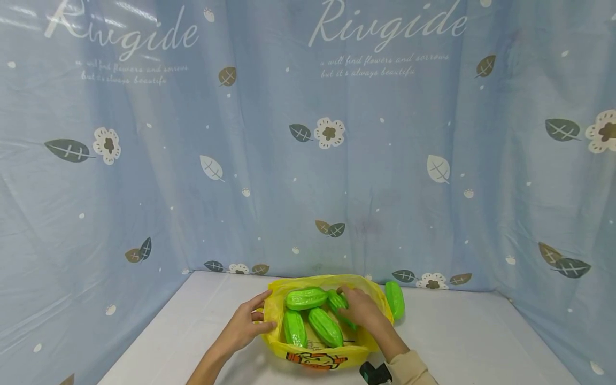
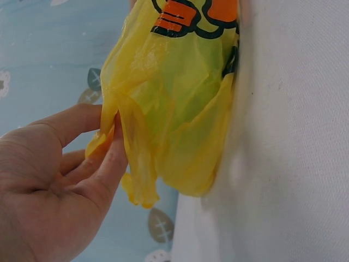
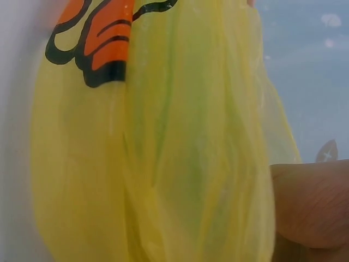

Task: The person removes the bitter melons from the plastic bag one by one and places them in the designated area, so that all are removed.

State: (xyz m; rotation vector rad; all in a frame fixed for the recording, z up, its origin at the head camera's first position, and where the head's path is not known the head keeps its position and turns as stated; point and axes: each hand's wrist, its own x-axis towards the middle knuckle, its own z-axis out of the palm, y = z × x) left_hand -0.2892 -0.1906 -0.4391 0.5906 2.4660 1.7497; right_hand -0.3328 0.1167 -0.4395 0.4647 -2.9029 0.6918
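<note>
A yellow plastic bag (image 1: 274, 313) with an orange and black print sits open on the table. Several bright green, ribbed, cucumber-shaped pieces (image 1: 325, 327) lie inside it, on brown material with small print. My left hand (image 1: 243, 326) pinches the bag's left rim between thumb and fingers, as the left wrist view shows. Over the bag's right side reaches my right hand (image 1: 362, 309), its fingers curled onto one green piece (image 1: 336, 300) that it partly hides. In the right wrist view, the bag wall (image 3: 191, 164) covers most of the picture, and only part of the hand shows.
Another green ribbed piece (image 1: 394, 299) lies outside the bag, just right of it. The white tabletop (image 1: 462, 337) extends to both sides. A blue curtain (image 1: 375, 176) printed with leaves and flowers surrounds the table at the back and sides.
</note>
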